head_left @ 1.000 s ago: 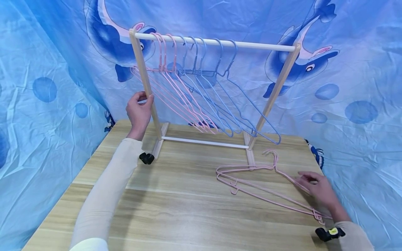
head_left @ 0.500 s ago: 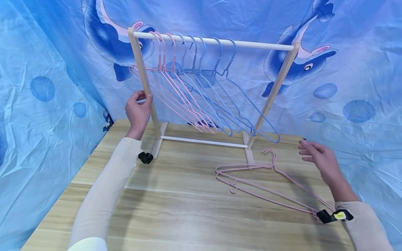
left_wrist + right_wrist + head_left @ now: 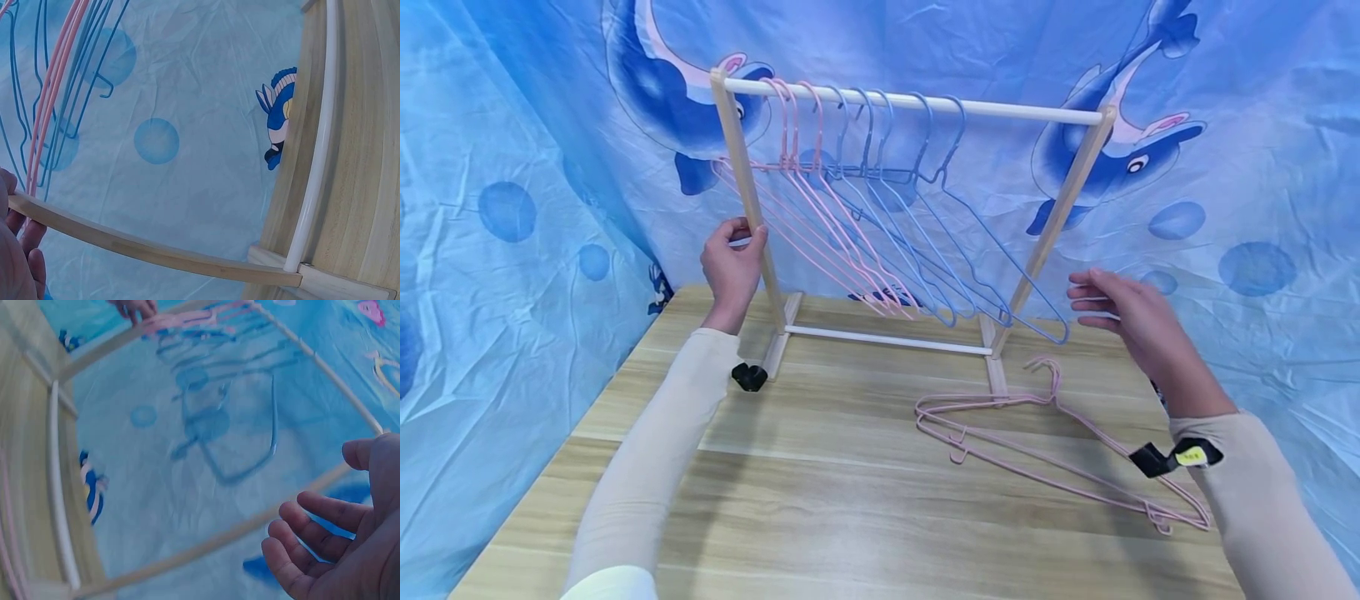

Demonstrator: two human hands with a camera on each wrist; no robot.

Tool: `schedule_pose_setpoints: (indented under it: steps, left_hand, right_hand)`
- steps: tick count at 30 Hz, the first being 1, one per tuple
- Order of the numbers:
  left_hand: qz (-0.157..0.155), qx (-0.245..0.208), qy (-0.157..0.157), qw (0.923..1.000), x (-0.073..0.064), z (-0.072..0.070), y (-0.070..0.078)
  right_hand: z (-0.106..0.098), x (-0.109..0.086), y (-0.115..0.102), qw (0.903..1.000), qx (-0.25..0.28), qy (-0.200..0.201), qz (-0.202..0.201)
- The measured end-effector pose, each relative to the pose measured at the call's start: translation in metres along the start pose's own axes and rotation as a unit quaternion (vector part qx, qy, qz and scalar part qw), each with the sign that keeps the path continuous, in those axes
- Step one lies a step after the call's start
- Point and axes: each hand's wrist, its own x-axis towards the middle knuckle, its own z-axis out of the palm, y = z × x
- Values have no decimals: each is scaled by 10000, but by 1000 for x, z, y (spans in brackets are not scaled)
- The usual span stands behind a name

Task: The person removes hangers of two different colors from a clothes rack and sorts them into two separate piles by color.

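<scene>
My left hand (image 3: pixel 732 262) grips the left wooden post (image 3: pixel 741 167) of a small clothes rack; in the left wrist view its fingers (image 3: pixel 32 237) curl about that post. Nothing is in my right hand (image 3: pixel 1127 321), raised to the right of the rack's right post (image 3: pixel 1060 217) with fingers spread and slightly bent. On the rack's white top rail (image 3: pixel 1015 108) hang pink hangers (image 3: pixel 795 133) at the left and several blue hangers (image 3: pixel 955 154) to their right. Pink hangers (image 3: pixel 1000 465), apparently two overlapped, lie on the table below my right hand.
A white lower rail (image 3: pixel 887 339) joins the rack's feet on the wood-grain table (image 3: pixel 820 500). Blue cloth (image 3: pixel 1262 350) printed with dolphins hangs behind the table and at both sides. The right forearm passes over the right end of the lying hangers.
My right hand has left the pink hangers on the table, rising and moving toward the rack's right post. Those hangers lie where they were. My left hand has stayed on its post.
</scene>
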Motion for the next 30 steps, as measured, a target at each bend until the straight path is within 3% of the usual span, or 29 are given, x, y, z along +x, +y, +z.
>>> schedule_pose_setpoints:
  steps: [5, 9, 17, 24, 30]
  left_hand:
    - [-24, 47, 63, 10000, 2, -2, -2]
    - [-10, 25, 55, 10000, 1, -2, -2]
    - [6, -32, -7, 10000, 0, 1, -2]
    - [-17, -18, -55, 10000, 0, 0, -1]
    - [30, -11, -34, 10000, -2, 0, 0]
  right_hand:
    - [24, 19, -20, 9995, 246, -150, -106]
    - [36, 32, -32, 9976, 572, -400, 34]
    - [60, 51, -44, 9975, -60, -540, 445]
    - [78, 59, -49, 9957, -456, -653, 480]
    - [83, 62, -50, 9967, -490, -561, 336]
